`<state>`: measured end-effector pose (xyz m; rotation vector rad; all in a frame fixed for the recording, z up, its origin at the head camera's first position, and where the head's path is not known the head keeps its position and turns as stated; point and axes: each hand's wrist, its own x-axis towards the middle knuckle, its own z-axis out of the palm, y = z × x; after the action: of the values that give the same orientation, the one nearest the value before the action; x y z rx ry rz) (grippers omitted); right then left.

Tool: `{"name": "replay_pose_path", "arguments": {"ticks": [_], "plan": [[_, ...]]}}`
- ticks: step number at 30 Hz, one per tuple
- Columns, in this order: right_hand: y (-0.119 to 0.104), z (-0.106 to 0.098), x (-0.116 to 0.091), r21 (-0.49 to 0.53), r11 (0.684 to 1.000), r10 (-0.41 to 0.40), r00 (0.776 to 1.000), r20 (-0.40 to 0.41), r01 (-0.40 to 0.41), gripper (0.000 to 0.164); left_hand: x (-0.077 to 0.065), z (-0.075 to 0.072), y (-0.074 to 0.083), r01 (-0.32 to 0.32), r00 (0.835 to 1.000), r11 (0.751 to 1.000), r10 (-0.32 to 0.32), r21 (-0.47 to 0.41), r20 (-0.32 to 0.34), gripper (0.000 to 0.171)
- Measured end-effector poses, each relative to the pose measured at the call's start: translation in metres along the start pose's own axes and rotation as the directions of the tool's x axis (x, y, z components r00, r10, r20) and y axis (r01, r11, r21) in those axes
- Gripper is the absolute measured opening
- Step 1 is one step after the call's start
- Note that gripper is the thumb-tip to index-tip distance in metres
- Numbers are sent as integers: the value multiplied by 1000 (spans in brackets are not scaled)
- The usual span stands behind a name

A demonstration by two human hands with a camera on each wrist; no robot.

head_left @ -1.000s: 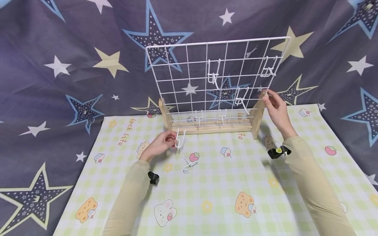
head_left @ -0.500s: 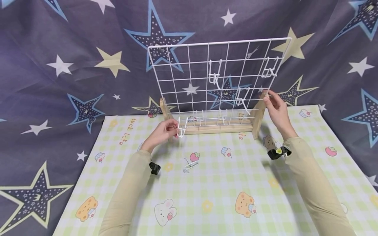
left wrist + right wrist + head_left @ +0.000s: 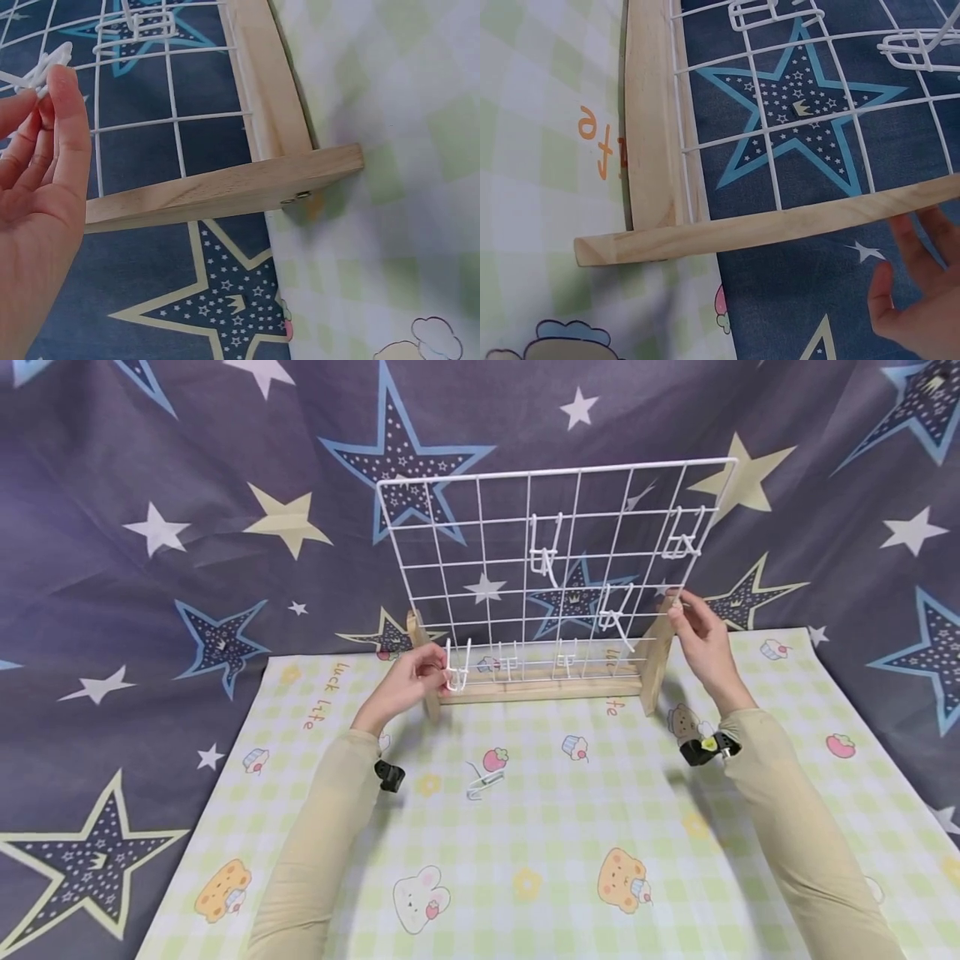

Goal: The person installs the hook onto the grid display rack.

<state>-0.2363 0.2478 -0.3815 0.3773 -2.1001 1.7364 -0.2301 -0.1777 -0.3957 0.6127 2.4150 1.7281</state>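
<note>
A white wire grid rack [image 3: 555, 468] stands upright in a wooden base [image 3: 555, 688]. My left hand [image 3: 405, 685] pinches a white wire hook [image 3: 458, 672] between thumb and fingertips, in front of the grid's lower left corner. In the left wrist view this hook [image 3: 46, 66] shows only in part above the fingers. My right hand [image 3: 703, 639] grips the top of the right wooden upright [image 3: 656, 656] at the grid's edge. Seen from the right wrist, some fingers [image 3: 907, 244] pass behind that upright [image 3: 802, 225].
Several white hooks hang on the grid, among them an upper middle hook [image 3: 543, 560] and an upper right hook [image 3: 680, 545]. Another loose hook [image 3: 485, 783] lies on the checked tablecloth [image 3: 555, 827]. Behind the rack hangs a dark star-patterned cloth [image 3: 225, 443].
My left hand has carried the hook up and away from me, from above the tablecloth to the grid's lower left corner. The right hand stays on the upright.
</note>
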Motion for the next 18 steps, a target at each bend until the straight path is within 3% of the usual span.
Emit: {"name": "replay_pose_path", "arguments": {"ticks": [6,12,18], "plan": [[-1,-1,0,-21,1000,-4,1000,11,5,30,1,-2,4,-37,998,998,33,-60,-54,11],[-3,1,0,-68,997,-43,999,14,44,31,1,0,-1,-10,998,998,6,-59,-66,10],[-4,-3,0,-39,999,-30,998,53,32,32,-2,-3,-2,-19,997,997,13,-70,-80,11]]}}
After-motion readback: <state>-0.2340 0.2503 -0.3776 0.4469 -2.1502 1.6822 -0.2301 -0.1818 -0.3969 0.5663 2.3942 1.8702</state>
